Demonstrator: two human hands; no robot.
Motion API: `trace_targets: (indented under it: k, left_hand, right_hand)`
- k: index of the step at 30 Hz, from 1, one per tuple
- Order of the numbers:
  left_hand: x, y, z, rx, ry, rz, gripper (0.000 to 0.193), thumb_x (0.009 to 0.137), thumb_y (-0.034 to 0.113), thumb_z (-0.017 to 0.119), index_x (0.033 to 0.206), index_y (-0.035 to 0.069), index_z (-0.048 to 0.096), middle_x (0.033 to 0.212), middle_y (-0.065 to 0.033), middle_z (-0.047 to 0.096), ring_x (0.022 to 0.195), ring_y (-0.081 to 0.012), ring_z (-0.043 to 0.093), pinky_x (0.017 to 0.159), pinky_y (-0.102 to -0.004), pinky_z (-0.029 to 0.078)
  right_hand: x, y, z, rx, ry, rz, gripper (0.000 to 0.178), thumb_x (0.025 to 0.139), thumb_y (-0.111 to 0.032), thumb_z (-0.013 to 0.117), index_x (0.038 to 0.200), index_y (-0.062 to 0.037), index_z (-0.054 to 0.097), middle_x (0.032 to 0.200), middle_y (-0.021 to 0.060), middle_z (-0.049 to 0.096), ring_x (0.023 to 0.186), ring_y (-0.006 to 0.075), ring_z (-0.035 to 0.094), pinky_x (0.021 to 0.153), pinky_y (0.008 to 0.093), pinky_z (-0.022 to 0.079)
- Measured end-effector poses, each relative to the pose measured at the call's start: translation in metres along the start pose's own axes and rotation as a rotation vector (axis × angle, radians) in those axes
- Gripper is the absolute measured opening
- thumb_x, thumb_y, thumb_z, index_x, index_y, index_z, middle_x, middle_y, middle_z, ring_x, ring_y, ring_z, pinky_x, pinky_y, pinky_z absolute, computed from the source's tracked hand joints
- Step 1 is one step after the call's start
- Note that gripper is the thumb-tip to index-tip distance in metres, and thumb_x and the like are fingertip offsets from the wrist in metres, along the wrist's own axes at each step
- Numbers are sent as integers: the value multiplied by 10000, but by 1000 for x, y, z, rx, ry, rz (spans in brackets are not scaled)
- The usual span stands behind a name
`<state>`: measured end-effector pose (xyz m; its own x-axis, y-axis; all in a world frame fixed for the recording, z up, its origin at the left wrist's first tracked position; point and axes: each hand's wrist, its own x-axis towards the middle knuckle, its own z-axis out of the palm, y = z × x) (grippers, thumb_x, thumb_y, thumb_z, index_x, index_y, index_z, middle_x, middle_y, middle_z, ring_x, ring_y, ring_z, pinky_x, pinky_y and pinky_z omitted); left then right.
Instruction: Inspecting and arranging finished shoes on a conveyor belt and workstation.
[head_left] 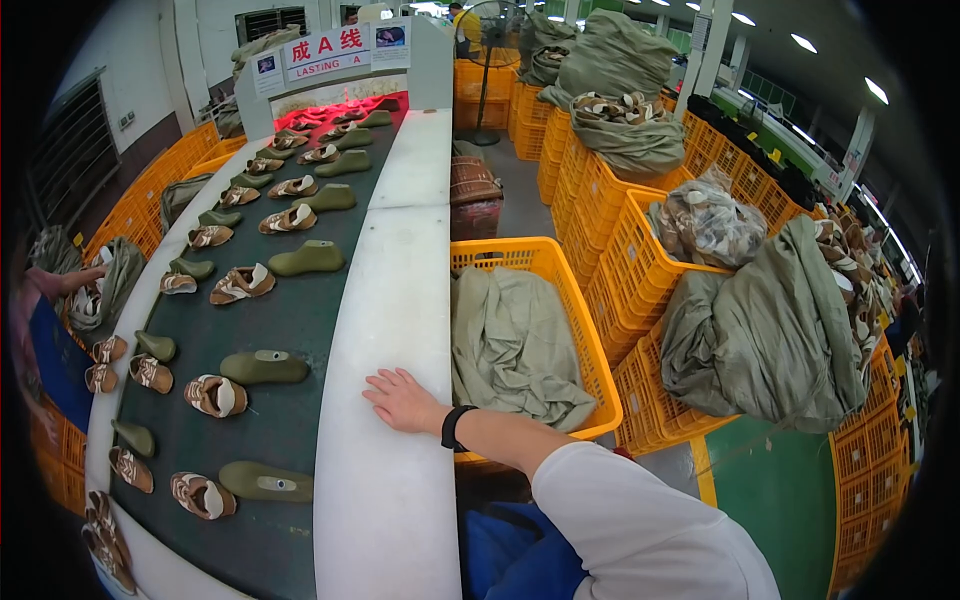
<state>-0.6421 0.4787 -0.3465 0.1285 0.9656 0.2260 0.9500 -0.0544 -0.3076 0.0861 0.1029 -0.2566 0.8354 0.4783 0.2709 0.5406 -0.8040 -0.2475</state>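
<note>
My right hand (405,401) rests palm down on the white side ledge (385,300) of a conveyor. Its fingers are stretched out and it holds nothing; a black band circles the wrist. On the dark green conveyor belt (285,412) beside it lie rows of brown and white shoe uppers and olive-green shoe lasts. Nearest the hand are a green last (264,367) and a brown-white shoe upper (215,396). Closer to me lie another last (265,481) and upper (203,495). My left hand is out of view.
An orange crate (597,375) with grey-green cloth stands right of the ledge. Stacked orange crates (610,290) and a large cloth bundle (765,330) line the right side. The belt's far end has a red-lit opening (340,108). Across the belt, a person's arm (75,280) reaches toward cloth-wrapped shoes.
</note>
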Motion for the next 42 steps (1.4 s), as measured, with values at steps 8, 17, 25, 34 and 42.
trace_targets:
  k: [8, 17, 25, 34, 42]
  left_hand:
    - [-1, -2, -14, 4, -156, -5, 562, 948, 435, 310, 1386, 83, 318, 1436, -134, 350, 1297, -292, 353, 1062, -467, 277]
    - [-5, 1, -53, -5, -46, -7, 528, 952, 431, 330, 1389, 135, 307, 1416, -142, 354, 1224, -330, 382, 990, -466, 281]
    - [14, -9, 19, 122, 257, 152, 421, 946, 332, 381, 1349, 217, 348, 1352, -119, 444, 1095, -316, 503, 843, -447, 413]
    - [3, -2, -21, 99, 34, 209, 424, 955, 245, 376, 1370, 194, 306, 1353, -188, 427, 1133, -368, 488, 884, -486, 440]
    - [-15, 58, -88, -365, -184, -269, 562, 905, 416, 456, 1365, 99, 393, 1440, -190, 305, 1343, -367, 241, 1070, -524, 185]
  right_hand:
    - [-1, -3, 0, 5, 5, -2, 372, 904, -254, 462, 1251, -128, 502, 1363, 92, 410, 1291, 298, 319, 1075, 477, 238]
    - [-3, -6, 2, 6, 21, -13, 357, 890, -242, 472, 1218, -111, 528, 1343, 113, 429, 1277, 309, 339, 1063, 485, 250]
    - [-1, -7, 2, -18, 13, -6, 362, 884, -244, 483, 1224, -128, 528, 1349, 99, 427, 1282, 302, 334, 1067, 481, 246]
    - [-3, -2, 14, -16, 220, -118, 284, 849, -190, 485, 1084, -70, 591, 1197, 124, 530, 1167, 296, 450, 1001, 470, 323]
    - [5, 17, 36, 52, 164, -166, 338, 807, -99, 529, 1135, -42, 581, 1230, 187, 526, 1148, 373, 456, 1003, 478, 327]
